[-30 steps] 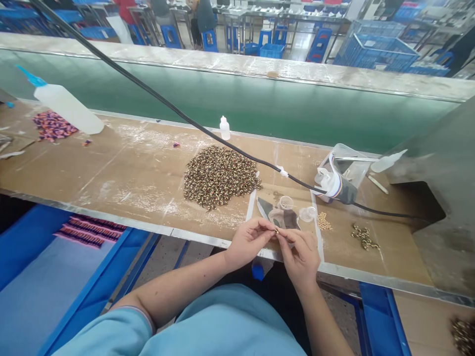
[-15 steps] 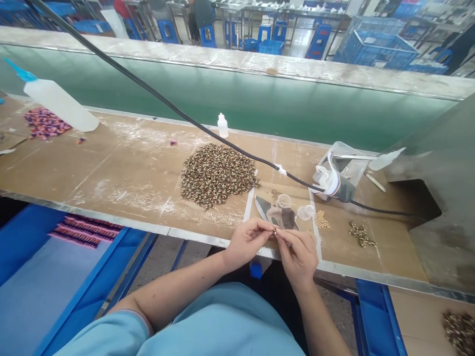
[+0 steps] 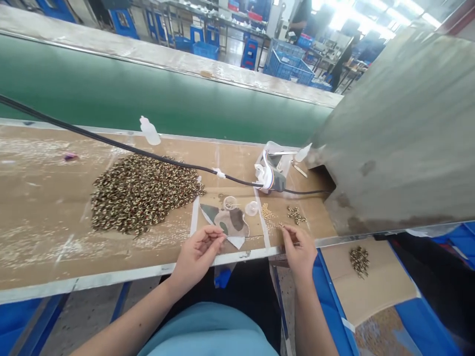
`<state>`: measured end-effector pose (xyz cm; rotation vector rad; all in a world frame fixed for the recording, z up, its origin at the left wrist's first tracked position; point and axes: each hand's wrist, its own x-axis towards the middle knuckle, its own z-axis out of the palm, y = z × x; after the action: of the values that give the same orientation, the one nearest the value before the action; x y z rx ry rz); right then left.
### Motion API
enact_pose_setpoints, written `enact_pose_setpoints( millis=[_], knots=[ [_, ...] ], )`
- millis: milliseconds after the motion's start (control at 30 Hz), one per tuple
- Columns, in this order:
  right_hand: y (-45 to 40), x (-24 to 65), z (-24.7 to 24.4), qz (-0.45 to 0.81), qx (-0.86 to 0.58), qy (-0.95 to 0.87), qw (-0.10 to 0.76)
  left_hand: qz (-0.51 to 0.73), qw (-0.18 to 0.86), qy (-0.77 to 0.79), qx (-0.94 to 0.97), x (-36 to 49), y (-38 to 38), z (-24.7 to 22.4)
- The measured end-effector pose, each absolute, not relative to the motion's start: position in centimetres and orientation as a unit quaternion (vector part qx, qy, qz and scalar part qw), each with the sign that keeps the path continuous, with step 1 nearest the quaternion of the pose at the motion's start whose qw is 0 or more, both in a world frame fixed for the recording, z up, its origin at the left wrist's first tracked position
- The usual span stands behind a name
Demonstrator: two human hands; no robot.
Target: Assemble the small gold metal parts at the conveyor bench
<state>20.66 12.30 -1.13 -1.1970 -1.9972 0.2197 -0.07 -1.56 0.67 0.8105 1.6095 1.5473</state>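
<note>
My right hand (image 3: 300, 252) is closed in a pinch over the table's front edge, with a small dark-and-gold piece (image 3: 281, 225) at its fingertips. Just beyond it lie a small cluster of similar pieces (image 3: 296, 215) and a group of tiny beige beads (image 3: 266, 211). My left hand (image 3: 198, 254) is beside the camouflage-patterned cloth (image 3: 235, 221), its thumb and fingers pressed together; whatever they hold, if anything, cannot be made out. Two small clear cups stand behind the cloth, the left cup (image 3: 229, 202) with a thin stick across it and the right cup (image 3: 251, 208) beside it.
A big heap of dark-and-gold pieces (image 3: 141, 195) covers the table's left. Behind it leans a small white bottle (image 3: 150, 131). A black cable (image 3: 178, 163) crosses to a clear holder (image 3: 274, 148). A metal panel (image 3: 401, 143) rises at right. More pieces (image 3: 359, 262) lie on cardboard below.
My hands were together over one small piece; now they are apart, the right one out towards the small cluster. The view has turned to the right.
</note>
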Motion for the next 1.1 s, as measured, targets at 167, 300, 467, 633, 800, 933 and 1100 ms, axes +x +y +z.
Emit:
enact_pose_setpoints(
  millis=[167,300,467,633,800,933,1100],
  knots=[
    [14.4,21.9,-2.4,0.141,-0.559,-0.724,0.378,0.583,0.371,0.63,0.355,0.1,-1.6,0.4],
    [14.6,21.7,-3.0,0.141,-0.572,-0.698,0.407,0.584,0.361,0.628,0.367,0.1,-1.6,0.0],
    [14.1,21.7,-3.2,0.095,-0.537,-0.72,0.429,0.582,0.353,0.623,0.386,0.2,-1.6,0.0],
    [14.3,22.0,-3.0,0.063,-0.442,-0.801,0.399,0.571,0.35,0.619,0.409,0.3,-1.6,-0.1],
    [14.7,21.6,-2.4,0.068,-0.431,-0.81,0.392,0.564,0.343,0.617,0.429,0.3,-1.6,-0.1],
    [14.4,20.5,-1.5,0.128,-0.438,-0.815,0.357,0.561,0.351,0.62,0.423,0.3,-1.6,-0.1],
    [14.7,19.0,-0.9,0.136,-0.427,-0.84,0.306,0.559,0.35,0.62,0.425,0.2,-1.6,-0.4]
  ],
)
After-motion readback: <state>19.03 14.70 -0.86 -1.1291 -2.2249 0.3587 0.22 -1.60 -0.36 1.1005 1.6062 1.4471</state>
